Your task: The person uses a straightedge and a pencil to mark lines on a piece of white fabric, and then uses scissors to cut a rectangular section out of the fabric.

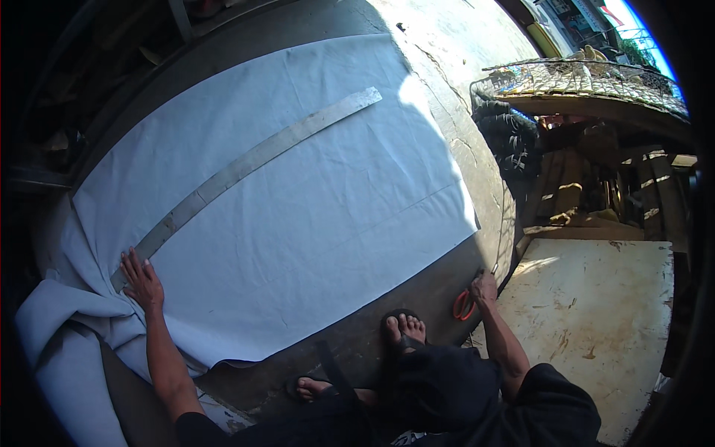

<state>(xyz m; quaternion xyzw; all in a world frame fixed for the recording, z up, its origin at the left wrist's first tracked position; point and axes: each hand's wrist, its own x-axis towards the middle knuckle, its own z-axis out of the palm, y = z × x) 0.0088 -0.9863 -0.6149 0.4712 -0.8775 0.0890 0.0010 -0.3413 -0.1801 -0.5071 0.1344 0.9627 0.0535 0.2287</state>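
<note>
A large pale blue-white sheet of cloth-like material (313, 194) lies spread on the ground, with light wrinkles across it. Over it runs a long, flat metal strip (246, 160), which looks curved in this view. My left hand (143, 281) rests flat, fingers stretched, on the strip's near-left end and the sheet beside it. Off the sheet's near-right edge, my right hand (484, 288) is closed; the red-orange handle loops of a pair of scissors (463, 305) stick out beside its fingers. The blades are not clearly visible.
Bunched folds of the sheet (74, 313) lie at the left. My sandalled feet (406, 328) stand at the near edge. At the right are a stained pale board (596, 320), stacked wood (573, 179) and a wire-mesh rack (588, 78). Sunlit concrete (447, 37) lies beyond.
</note>
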